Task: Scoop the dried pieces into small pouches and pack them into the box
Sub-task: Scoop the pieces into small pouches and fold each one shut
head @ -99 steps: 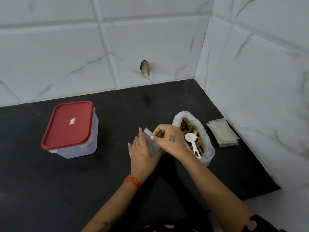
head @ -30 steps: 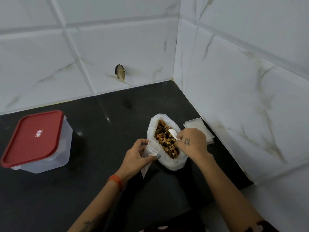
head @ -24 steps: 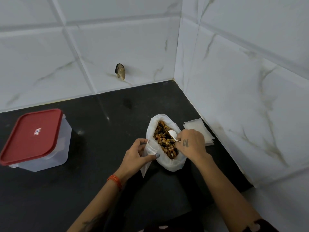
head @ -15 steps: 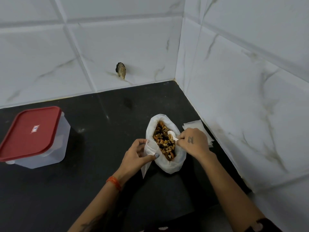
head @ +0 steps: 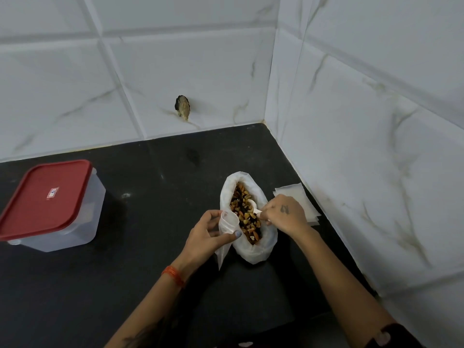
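the plastic bag (head: pixel 253 249) of dried pieces (head: pixel 244 214) sat open on the black counter (head: pixel 150 285), and both hands worked right at it. the left hand (head: pixel 204 237) was against the bag's left side, thumb and fingers curled round a small pouch (head: pixel 226 228), pinching it so its mouth stood open just beside the bag's rim while its lower end hung down toward the counter. the wrist was bent slightly, the forearm coming up from the near edge, an orange thread band (head: pixel 173 275) round the wrist. the right hand (head: pixel 286 216) hovered over the bag's right rim, knuckles up, fingers closed on the handle of a white spoon (head: pixel 252 205) whose bowl lay among the pieces inside the bag. whether the bowl carried any pieces, i could not tell. just right of the bag, partly under that hand, lay a stack of flat empty pouches (head: pixel 301 199) near the tiled wall (head: pixel 364 146). well to the left of the bag stood the box (head: pixel 82 217), its red lid (head: pixel 45 197) on.
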### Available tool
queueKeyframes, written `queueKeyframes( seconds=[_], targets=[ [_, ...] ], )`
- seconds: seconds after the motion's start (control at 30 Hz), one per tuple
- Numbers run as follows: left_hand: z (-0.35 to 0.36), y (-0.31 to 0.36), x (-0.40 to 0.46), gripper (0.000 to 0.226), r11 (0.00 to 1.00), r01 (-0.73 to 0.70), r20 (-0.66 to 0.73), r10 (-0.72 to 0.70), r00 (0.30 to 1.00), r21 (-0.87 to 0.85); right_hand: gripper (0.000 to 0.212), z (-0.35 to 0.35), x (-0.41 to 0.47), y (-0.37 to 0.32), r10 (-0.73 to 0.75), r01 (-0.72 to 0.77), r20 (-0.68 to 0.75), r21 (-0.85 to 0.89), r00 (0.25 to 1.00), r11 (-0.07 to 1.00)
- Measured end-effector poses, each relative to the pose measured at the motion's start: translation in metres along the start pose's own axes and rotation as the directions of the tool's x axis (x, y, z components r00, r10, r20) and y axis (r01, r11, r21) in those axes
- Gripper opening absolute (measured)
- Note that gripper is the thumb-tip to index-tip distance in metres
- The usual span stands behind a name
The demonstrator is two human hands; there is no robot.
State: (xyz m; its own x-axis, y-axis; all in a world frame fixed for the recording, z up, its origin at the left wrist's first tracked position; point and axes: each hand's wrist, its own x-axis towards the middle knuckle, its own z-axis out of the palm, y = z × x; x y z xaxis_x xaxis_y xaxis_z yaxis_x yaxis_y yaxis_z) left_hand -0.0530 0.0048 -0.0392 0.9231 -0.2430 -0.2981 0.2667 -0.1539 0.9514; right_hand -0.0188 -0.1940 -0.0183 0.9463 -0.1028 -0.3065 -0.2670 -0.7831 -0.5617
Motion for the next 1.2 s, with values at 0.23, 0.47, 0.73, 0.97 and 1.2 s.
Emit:
queueKeyframes(
  seconds=[0.23, 0.47, 0.73, 0.97, 1.2],
  targets=[
    [0.002, 0.0, 0.0, 0.055, 1.0, -0.003, -0.018, 0.003, 1.0, -0.005, 0.01, -0.009, -0.001, 0.0, 0.059, -0.114, 0.151, 0.387, 0.987, 0.915],
    [-0.002, -0.004, -0.001, 0.074, 0.997, -0.015, -0.048, 0.019, 0.999, 0.081, 0.014, -0.01, -0.004, 0.006, 0.1, -0.186, 0.188, 0.523, 0.977, 0.832],
    [-0.007, 0.002, -0.004, 0.064, 0.936, -0.069, -0.128, 0.12, 0.985, 0.344, 0.015, -0.015, -0.01, 0.013, 0.074, -0.177, 0.199, 0.576, 0.977, 0.798],
    [-0.012, 0.016, 0.002, 0.062, 0.87, -0.116, -0.159, 0.216, 0.963, 0.48, 0.018, -0.027, -0.025, 0.01, 0.058, -0.139, 0.147, 0.625, 0.987, 0.768],
    [-0.011, 0.03, 0.008, 0.065, 0.859, -0.181, -0.11, 0.263, 0.958, 0.479, 0.015, -0.042, -0.052, -0.017, -0.083, -0.014, 0.115, 0.662, 0.99, 0.75]
  ],
)
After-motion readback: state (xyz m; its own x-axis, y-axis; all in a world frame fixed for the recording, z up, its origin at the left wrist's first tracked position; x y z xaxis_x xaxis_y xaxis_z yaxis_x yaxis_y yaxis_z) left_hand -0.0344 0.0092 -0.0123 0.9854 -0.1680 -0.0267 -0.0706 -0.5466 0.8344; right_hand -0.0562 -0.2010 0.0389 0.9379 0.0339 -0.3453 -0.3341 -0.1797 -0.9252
